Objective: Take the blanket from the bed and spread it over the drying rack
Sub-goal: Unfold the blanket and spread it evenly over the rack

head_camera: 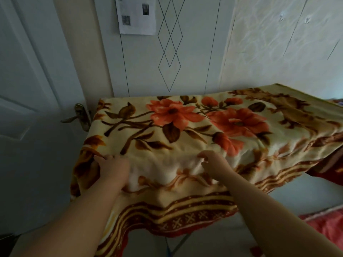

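Your floral blanket [185, 130] lies spread flat over the drying rack [179, 244], only a leg of which shows below the near hem; your left hand [113, 166] rests on it with fingers straight, while your right hand [213, 164] pinches a fold with curled fingers.

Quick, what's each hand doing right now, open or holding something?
Left hand: open, fingers lying flat on the blanket.
Right hand: fingers curled, pinching a fold of the blanket.
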